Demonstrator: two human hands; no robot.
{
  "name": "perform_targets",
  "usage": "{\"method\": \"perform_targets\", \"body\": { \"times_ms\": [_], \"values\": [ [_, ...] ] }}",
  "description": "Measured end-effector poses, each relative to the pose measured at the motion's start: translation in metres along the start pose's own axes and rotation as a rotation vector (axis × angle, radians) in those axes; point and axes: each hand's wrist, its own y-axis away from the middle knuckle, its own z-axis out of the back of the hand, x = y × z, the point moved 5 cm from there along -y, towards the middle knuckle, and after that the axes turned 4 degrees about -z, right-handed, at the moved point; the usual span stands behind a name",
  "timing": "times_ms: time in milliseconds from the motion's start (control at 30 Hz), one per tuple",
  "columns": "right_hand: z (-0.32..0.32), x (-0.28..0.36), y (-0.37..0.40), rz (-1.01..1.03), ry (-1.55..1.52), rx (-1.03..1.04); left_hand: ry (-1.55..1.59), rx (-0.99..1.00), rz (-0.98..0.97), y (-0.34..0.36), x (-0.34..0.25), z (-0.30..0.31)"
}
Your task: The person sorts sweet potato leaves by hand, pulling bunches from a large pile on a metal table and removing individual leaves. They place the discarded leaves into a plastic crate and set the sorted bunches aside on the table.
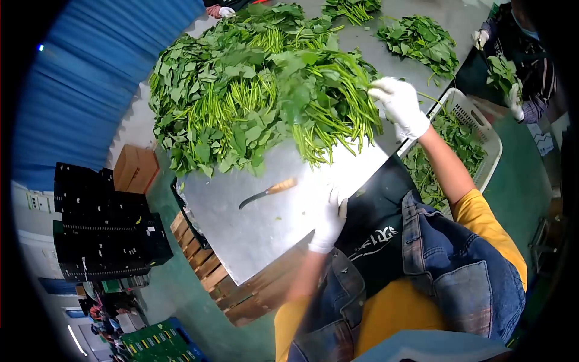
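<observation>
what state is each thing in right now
right hand, fingers closed on the greens
left hand, empty, resting on the table edge
greens, loose heap on the table
knife, lying flat on the table, untouched
basket, part filled with leaves

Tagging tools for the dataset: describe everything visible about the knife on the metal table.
The small knife with pale wooden handle and dark, slightly curved blade lies flat on the bare grey metal tabletop, just clear of the pile of green leafy stems. Only the tabletop touches it; the left hand in a white glove is nearby, apart.
</observation>
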Motion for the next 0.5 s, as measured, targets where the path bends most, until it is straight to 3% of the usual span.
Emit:
{"method": "perform_targets", "body": {
  "times_ms": [33, 67, 133, 200, 267, 333, 400, 433, 467, 500],
  "values": [
    [0.008, 0.006, 0.000, -0.241, -0.380, 0.025, 0.020, -0.005, 0.006, 0.000, 0.000, -0.001],
    [0.013, 0.007, -0.008, -0.035, -0.207, 0.031, 0.038, -0.012, 0.009, -0.003, -0.001, -0.002],
    [0.002, 0.007, 0.001, -0.235, -0.571, 0.014, 0.073, -0.027, 0.016, -0.009, -0.001, -0.003],
    [-0.026, -0.010, -0.004, -0.205, -0.389, 0.299, 0.104, -0.035, 0.021, -0.014, -0.002, -0.003],
    [-0.045, -0.031, 0.006, -0.328, -0.271, 0.574, 0.016, 0.028, -0.023, -0.038, -0.024, 0.025],
    [-0.034, -0.012, 0.016, -0.258, -0.472, 0.547, -0.072, 0.083, -0.058, -0.062, -0.028, 0.028],
    [-0.031, 0.001, 0.028, -0.323, -0.619, 0.542, 0.033, -0.203, -0.186, -0.076, -0.027, 0.032],
    [-0.030, 0.008, 0.030, 0.040, -0.501, 0.463, 0.052, 0.094, 0.074, -0.098, -0.035, 0.050],
    [-0.028, 0.017, 0.037, 0.398, -0.373, 0.369, 0.046, 0.090, 0.072, -0.111, -0.027, 0.044],
    [-0.029, 0.018, 0.041, 0.281, -0.412, 0.372, -0.049, 0.023, 0.022, -0.123, -0.016, 0.033]
  ]
}}
